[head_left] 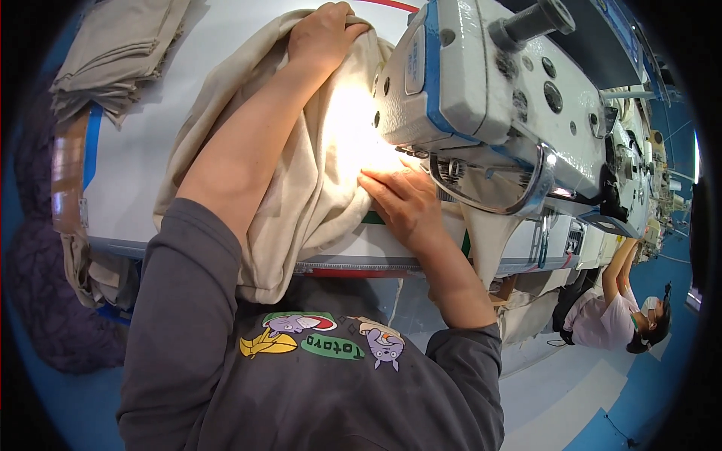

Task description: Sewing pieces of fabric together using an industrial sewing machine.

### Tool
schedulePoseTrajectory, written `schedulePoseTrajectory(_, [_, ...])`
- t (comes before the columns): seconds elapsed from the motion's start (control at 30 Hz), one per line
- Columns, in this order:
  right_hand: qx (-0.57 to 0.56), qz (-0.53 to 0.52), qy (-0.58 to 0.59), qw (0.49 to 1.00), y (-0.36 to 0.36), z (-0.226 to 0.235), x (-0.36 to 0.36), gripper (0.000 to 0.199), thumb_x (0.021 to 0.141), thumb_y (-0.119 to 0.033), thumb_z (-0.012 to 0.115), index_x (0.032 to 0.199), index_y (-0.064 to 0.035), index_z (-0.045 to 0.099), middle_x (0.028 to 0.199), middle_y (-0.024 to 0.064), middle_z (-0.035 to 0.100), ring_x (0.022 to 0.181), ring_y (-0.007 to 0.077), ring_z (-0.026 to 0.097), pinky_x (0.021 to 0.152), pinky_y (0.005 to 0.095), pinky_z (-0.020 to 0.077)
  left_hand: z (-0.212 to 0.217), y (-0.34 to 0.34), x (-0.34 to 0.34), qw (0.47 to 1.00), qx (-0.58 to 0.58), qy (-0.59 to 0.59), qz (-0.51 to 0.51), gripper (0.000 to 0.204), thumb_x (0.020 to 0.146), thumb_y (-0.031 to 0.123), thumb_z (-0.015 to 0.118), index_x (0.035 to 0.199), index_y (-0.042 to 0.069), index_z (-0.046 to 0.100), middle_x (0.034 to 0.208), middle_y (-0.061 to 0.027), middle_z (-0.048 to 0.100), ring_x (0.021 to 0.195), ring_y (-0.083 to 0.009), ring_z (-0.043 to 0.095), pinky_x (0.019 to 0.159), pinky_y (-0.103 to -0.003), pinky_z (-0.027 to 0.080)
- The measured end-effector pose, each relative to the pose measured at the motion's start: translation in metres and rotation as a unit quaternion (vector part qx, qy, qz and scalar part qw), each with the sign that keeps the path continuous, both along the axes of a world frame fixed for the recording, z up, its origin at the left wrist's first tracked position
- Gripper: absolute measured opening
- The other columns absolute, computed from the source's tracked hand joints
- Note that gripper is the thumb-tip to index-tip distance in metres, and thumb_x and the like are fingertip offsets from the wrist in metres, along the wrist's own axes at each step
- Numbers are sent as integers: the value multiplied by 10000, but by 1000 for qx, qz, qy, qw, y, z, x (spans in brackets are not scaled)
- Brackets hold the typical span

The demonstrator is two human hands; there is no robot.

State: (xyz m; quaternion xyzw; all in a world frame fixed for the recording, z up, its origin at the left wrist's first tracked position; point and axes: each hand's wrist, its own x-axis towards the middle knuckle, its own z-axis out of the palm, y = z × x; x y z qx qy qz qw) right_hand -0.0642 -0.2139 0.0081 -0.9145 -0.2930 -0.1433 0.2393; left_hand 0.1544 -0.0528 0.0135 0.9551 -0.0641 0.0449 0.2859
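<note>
A large beige cloth garment [297, 177] lies bunched on the white sewing table and hangs over its front edge. My left hand [322, 34] is at the far end of the cloth, its fingers closed around a fold. Close under the head of the white and blue sewing machine [459, 83], my right hand [406, 195] grips the cloth, fingertips at its brightly lit part. Glare and the machine head hide the needle and the stitching spot. My left forearm crosses over the cloth.
A stack of beige cut pieces [120, 49] lies at the far left. Small scissors or snips [543, 239] rest at the table's right. Another beige piece [489, 225] hangs beside my right forearm. A masked person [602, 316] works farther right, along the line of machines.
</note>
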Motion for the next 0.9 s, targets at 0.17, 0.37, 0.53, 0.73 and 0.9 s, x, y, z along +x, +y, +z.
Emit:
schedulePoseTrajectory(0.17, [-56,43,-94,993,5,-1,-11,296,729,-102,695,1024,-102,675,1007,10,649,762,149,622,618,277,503,-15,7,9,999,-13,11,-32,361,931,311,618,1155,30,581,1099,-180,615,969,-300,632,883,-393,492])
schedulePoseTrajectory(0.37, [56,17,-55,997,3,-5,-9,326,687,-124,732,1008,-154,679,971,-32,669,759,158,645,635,295,533,44,37,-98,950,-15,100,-294,612,825,357,724,1260,-21,519,1238,-229,557,1207,-367,522,1008,-421,434])
schedulePoseTrajectory(0.53, [61,33,10,998,-1,-4,-8,306,665,-92,743,964,-133,695,967,7,675,839,211,665,732,332,549,24,34,-195,920,-20,-63,-385,595,715,232,810,1219,35,563,1209,-185,573,1086,-334,569,905,-430,464])
schedulePoseTrajectory(0.73, [38,-151,-27,987,-18,-7,-8,163,794,-201,749,901,-122,655,902,54,612,865,264,596,689,390,526,-15,44,-178,934,-107,-60,-334,370,711,43,684,1077,74,638,929,-144,659,907,-315,640,782,-420,495])
schedulePoseTrajectory(0.9, [9,-167,-52,985,-27,-11,6,156,787,-198,757,843,-99,651,900,73,586,858,251,583,698,377,529,6,45,-167,942,-167,130,-260,145,898,-11,586,1036,32,603,823,-73,604,760,-126,543,734,-249,445])
